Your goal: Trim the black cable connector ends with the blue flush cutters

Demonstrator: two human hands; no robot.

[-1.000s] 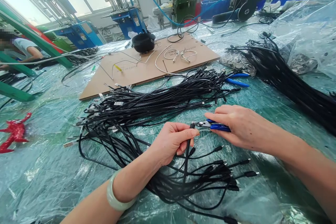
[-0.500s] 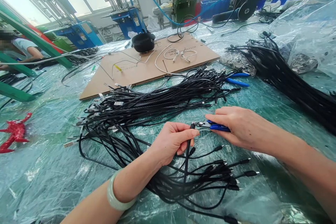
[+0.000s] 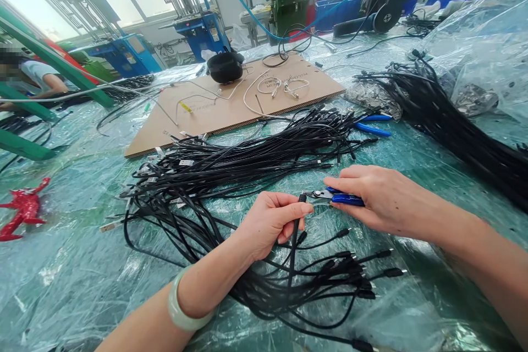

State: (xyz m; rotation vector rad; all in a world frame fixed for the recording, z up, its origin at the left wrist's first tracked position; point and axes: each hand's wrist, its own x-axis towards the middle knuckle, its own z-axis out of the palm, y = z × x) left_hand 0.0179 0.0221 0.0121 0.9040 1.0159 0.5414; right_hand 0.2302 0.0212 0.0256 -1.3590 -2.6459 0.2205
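Note:
Between thumb and fingers, my left hand (image 3: 272, 223) pinches a black cable (image 3: 294, 250) just below its connector end, which points up. My right hand (image 3: 383, 201) is closed round the blue handles of a pair of flush cutters (image 3: 347, 199). The cutters' tips are at the connector end; whether the jaws touch it is too small to tell. Below my hands lies a loose bunch of black cables (image 3: 264, 297), their plugs towards the right. Behind them, a larger bundle of black cables (image 3: 247, 146) stretches across the table.
A second blue-handled tool (image 3: 373, 125) lies at the bundle's right end. Cardboard (image 3: 231, 104) carries a black bowl-like object (image 3: 225, 67) and pale cables. More black cables (image 3: 462, 126) lie at right beside clear plastic. A red figure (image 3: 25, 208) lies left. A person (image 3: 41, 77) sits far left.
The cutters and my right hand have shifted very slightly to the right. My left hand and the cable have stayed in place.

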